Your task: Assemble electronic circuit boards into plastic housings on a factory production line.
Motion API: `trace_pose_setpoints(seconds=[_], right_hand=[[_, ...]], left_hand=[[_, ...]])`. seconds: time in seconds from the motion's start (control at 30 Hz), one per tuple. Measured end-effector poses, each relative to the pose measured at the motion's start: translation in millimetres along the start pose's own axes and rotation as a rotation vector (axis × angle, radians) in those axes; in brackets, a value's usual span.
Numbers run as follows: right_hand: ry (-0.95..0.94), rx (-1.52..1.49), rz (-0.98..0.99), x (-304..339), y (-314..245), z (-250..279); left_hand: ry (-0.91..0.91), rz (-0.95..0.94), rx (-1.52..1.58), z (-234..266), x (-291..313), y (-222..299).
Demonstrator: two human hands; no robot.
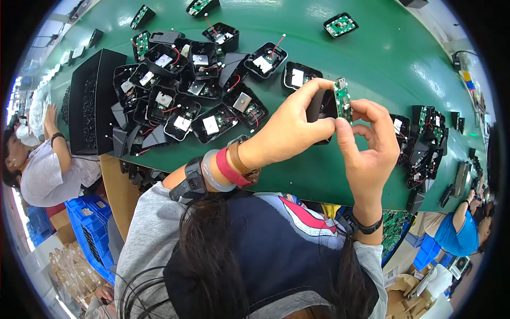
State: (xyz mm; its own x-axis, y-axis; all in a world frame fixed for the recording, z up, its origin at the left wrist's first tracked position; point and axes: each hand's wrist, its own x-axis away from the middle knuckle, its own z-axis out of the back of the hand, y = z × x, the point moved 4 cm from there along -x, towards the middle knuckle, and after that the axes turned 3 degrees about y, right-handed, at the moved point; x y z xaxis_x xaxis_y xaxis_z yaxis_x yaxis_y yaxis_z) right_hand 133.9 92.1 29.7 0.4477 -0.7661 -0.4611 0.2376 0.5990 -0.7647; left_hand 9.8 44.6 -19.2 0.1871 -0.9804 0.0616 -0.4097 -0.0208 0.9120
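Above the near part of the bench, both my hands are raised close together. My left hand is closed around a small black plastic housing, partly hidden behind its fingers. A narrow green circuit board stands on edge at the housing's right side, tilted toward me. My right hand pinches the board's lower right edge between thumb and fingers. The left fingertip and thumb reach to the board's left edge. Just beyond my left hand, an open black housing with a white pad inside lies on the bench.
Several open black housings with red wires cluster on the green bench at left. A large black box of small dark parts stands beyond them. More housings with boards lie at right. Co-workers sit at both sides.
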Motion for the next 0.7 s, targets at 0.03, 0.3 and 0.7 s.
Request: trace_pose_setpoints(seconds=[0.03,0.3,0.7], right_hand=[[-0.041,-0.034,-0.049,0.4,1.1,-0.8],[-0.098,-0.102,-0.218,6.4,10.4,-7.4],[0.017,-0.597,-0.542,15.8,36.8,-8.0]], left_hand=[[0.002,0.039,0.018,0.2,1.4,0.8],[-0.032,0.101,0.174,-2.2,1.1,-2.0],[-0.137,0.211,0.016,-6.1,2.9,-3.7]])
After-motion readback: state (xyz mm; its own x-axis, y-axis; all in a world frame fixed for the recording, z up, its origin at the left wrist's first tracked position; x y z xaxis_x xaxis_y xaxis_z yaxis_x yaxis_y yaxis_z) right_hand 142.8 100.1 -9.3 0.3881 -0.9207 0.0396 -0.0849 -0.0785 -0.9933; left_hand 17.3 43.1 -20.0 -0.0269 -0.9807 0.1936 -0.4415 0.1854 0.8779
